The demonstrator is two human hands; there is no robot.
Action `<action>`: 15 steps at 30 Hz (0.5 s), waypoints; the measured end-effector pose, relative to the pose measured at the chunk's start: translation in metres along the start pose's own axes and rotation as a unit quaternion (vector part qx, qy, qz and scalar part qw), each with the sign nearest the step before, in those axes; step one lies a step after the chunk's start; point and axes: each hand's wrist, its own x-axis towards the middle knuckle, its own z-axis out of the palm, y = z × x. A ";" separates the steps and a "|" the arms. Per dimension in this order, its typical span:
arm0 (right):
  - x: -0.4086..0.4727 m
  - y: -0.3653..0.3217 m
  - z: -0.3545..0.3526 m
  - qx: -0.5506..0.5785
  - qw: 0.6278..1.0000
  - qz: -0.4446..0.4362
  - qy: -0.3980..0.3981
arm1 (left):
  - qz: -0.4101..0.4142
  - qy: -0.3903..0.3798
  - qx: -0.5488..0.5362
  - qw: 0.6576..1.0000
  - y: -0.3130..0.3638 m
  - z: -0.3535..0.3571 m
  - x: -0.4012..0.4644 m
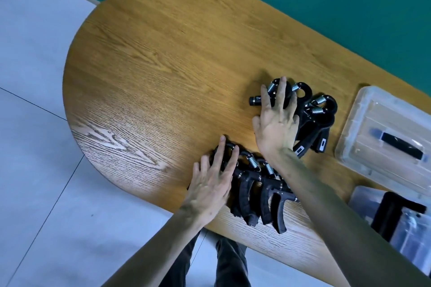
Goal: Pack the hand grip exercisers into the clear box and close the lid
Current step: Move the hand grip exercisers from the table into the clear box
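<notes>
No text, brand or number can be read. Small pale label patches are seen on the handle ends of the exercisers (310,128), and faint light marks on one knob (256,100), but these are too small and blurred to be made out.

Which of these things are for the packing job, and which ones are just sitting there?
For the job:
- far pile of grip exercisers, under the right hand
- near pile of grip exercisers, under the left hand
- clear box with black handle

Just there:
- second plastic box at the table's near edge
</notes>
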 end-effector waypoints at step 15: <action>-0.103 0.115 -0.069 -0.001 0.995 -0.045 0.095 | -0.072 0.145 -0.114 0.980 0.108 -0.039 0.018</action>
